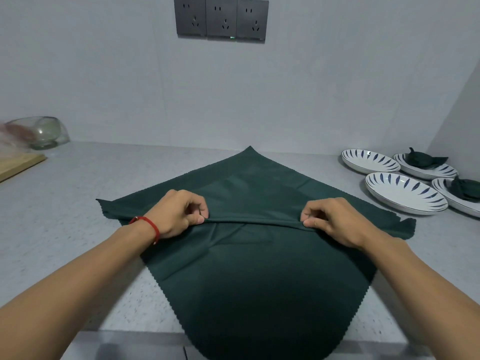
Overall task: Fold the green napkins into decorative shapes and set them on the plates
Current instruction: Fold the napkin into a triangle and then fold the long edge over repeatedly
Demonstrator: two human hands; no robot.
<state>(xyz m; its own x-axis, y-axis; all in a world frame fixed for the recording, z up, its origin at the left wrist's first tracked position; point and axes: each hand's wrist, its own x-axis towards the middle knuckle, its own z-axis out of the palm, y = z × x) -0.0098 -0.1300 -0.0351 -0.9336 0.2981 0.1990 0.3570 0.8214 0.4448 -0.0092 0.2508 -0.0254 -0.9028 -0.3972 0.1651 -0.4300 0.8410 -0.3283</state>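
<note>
A big dark green cloth napkin (257, 258) lies spread like a diamond on the grey speckled countertop (65, 203). Its far corner points at the wall and its near corner hangs over the counter's front edge.

The left hand (179, 213) pinches a raised fold across the middle of the napkin, thumb against curled fingers. The right hand (330, 220) pinches the same fold a little way along, the same way. The fold runs in a ridge between the two hands.

The napkin looks soft, thin and light. It bends and wrinkles easily, so it will likely sag or slide if it is held at only one spot. Holding it at two spots along the fold, as the hands do, looks like the best way to keep the crease straight. The zigzag edges look floppy too.

To the right of the napkin sit four white plates with blue leaf marks (405, 192). The two farther from the napkin each hold a folded green napkin (422, 159). The two nearer ones have none yet, so the job looks about half done.
</note>
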